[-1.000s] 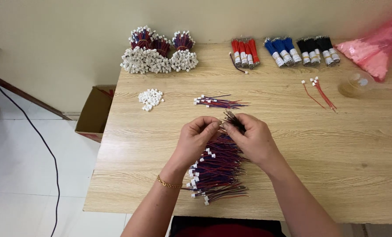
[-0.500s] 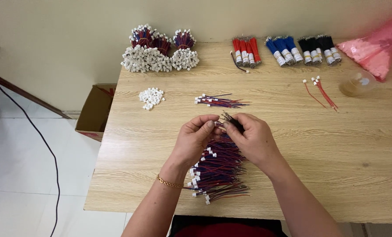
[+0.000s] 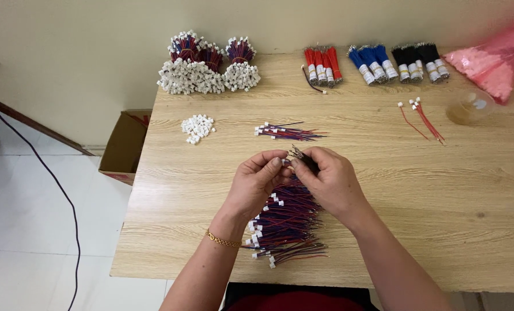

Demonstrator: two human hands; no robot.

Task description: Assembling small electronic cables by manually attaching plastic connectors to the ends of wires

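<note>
Hands (image 3: 294, 175) unmoved over wire pile (image 3: 285, 222)

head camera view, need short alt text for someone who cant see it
Two hands, left hand and right hand, pinch a small bunch of wires above a pile of red and blue wire leads on a wooden table, with bundled wires along the far edge.

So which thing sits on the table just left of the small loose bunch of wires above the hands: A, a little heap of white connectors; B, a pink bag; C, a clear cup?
A: the little heap of white connectors lies left of the small loose bunch of wires.
</note>
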